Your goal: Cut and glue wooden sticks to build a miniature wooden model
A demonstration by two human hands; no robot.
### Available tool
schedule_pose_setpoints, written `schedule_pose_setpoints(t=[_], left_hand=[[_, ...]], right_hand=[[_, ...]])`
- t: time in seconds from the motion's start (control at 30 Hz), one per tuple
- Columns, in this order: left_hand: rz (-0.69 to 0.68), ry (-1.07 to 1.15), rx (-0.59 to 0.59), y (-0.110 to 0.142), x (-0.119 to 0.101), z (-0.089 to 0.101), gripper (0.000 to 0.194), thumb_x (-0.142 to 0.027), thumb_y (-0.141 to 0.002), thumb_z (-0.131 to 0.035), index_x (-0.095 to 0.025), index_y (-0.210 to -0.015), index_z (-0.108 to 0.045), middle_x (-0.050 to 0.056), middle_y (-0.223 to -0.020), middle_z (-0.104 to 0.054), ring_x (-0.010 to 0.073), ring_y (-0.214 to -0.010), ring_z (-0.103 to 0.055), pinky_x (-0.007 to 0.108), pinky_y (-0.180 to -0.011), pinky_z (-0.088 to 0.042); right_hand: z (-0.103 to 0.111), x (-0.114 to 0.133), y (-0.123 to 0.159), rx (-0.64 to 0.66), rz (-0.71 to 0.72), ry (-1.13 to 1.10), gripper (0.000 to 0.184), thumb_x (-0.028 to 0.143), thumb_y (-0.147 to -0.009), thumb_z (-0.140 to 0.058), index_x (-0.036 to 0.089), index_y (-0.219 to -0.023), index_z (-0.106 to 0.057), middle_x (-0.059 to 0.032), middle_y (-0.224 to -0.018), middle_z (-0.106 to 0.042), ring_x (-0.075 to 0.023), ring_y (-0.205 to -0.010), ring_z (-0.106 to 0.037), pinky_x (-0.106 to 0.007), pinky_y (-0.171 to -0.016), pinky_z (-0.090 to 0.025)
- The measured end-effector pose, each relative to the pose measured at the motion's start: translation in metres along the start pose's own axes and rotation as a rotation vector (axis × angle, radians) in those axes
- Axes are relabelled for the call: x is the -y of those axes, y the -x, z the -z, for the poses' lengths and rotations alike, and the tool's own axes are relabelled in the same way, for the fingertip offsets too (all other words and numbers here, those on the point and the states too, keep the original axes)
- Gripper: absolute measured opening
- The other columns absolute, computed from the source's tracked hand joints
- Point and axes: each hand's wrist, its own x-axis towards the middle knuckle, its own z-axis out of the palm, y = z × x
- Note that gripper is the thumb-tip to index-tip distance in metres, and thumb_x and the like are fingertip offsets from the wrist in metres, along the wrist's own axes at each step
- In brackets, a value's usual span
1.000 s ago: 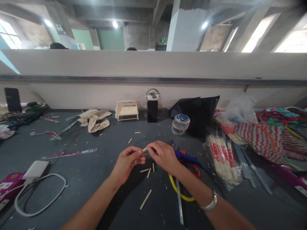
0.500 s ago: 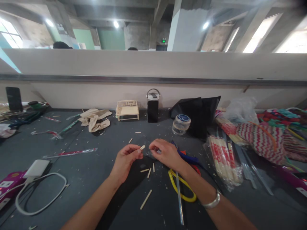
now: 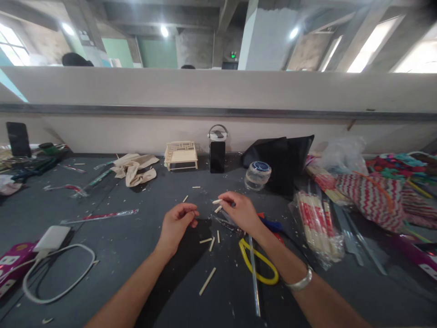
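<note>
My right hand (image 3: 241, 212) is raised just above the dark table (image 3: 136, 255), and its fingertips pinch two short wooden stick pieces (image 3: 217, 205). My left hand (image 3: 177, 223) hovers a little to its left, fingers curled with thumb and forefinger together; no stick shows in them. Three short stick pieces (image 3: 211, 241) lie on the table below and between the hands. A longer stick (image 3: 207, 281) lies nearer to me. Yellow-handled scissors (image 3: 259, 266) and a blue-handled tool (image 3: 273, 224) rest under my right wrist.
A pack of wrapped chopsticks (image 3: 319, 228) and zigzag fabric (image 3: 372, 196) lie at the right. At the back stand a small wooden model (image 3: 180, 155), a phone (image 3: 217, 157), a clear jar (image 3: 257, 175) and a black bag (image 3: 280, 157). A white charger with cable (image 3: 51, 239) lies at the left.
The stick piece that my left fingertips held is gone from them. My right hand has moved up and away from the left and now shows two pieces in its pinch.
</note>
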Motion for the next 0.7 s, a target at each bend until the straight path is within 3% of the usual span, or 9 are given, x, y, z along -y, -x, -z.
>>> schedule_pose_setpoints(t=[0.2, 0.33, 0.43, 0.53, 0.7], left_hand=[[-0.014, -0.139, 0.048, -0.001, -0.001, 0.002, 0.021, -0.031, -0.072, -0.064, -0.017, -0.087, -0.069, -0.002, -0.063, -0.062, 0.0089, -0.047, -0.052, 0.020, -0.048, -0.040], [-0.036, -0.215, 0.005, -0.002, 0.002, 0.006, 0.019, -0.035, -0.075, -0.061, -0.018, -0.082, -0.068, -0.007, -0.048, -0.046, 0.0072, -0.041, -0.037, 0.019, -0.041, -0.026], [-0.060, -0.246, -0.047, -0.003, 0.003, 0.009, 0.019, -0.038, -0.075, -0.061, -0.019, -0.070, -0.064, -0.007, -0.045, -0.041, 0.0077, -0.040, -0.034, 0.020, -0.041, -0.025], [-0.084, -0.265, -0.132, -0.002, 0.003, 0.010, 0.032, -0.041, -0.078, -0.057, -0.020, -0.054, -0.051, -0.007, -0.043, -0.036, 0.0083, -0.040, -0.032, 0.021, -0.041, -0.024], [-0.137, -0.320, -0.260, -0.004, -0.001, 0.015, 0.040, -0.043, -0.082, -0.052, -0.020, -0.051, -0.038, -0.006, -0.045, -0.033, 0.0091, -0.045, -0.035, 0.021, -0.045, -0.027]], right_hand=[[-0.001, -0.016, -0.001, -0.048, -0.045, 0.269, 0.026, 0.014, -0.080, -0.053, 0.024, -0.101, -0.065, -0.0031, -0.092, -0.071, -0.0176, -0.079, -0.064, -0.028, -0.071, -0.046], [-0.001, -0.011, 0.000, -0.078, -0.019, 0.280, 0.015, 0.019, -0.084, -0.052, 0.023, -0.084, -0.066, -0.0021, -0.085, -0.070, -0.0176, -0.079, -0.064, -0.027, -0.070, -0.044], [0.000, -0.003, 0.002, 0.002, 0.025, 0.234, 0.013, 0.021, -0.084, -0.052, 0.023, -0.079, -0.064, 0.0008, -0.077, -0.068, -0.0147, -0.072, -0.062, -0.024, -0.066, -0.041], [-0.002, 0.006, 0.007, 0.123, 0.137, 0.207, 0.013, 0.019, -0.085, -0.052, 0.023, -0.080, -0.063, 0.0015, -0.078, -0.067, -0.0133, -0.073, -0.062, -0.023, -0.066, -0.040], [-0.008, 0.011, 0.011, 0.174, 0.220, 0.224, 0.012, 0.022, -0.087, -0.052, 0.022, -0.080, -0.063, -0.0005, -0.079, -0.068, -0.0135, -0.077, -0.061, -0.023, -0.071, -0.040]])
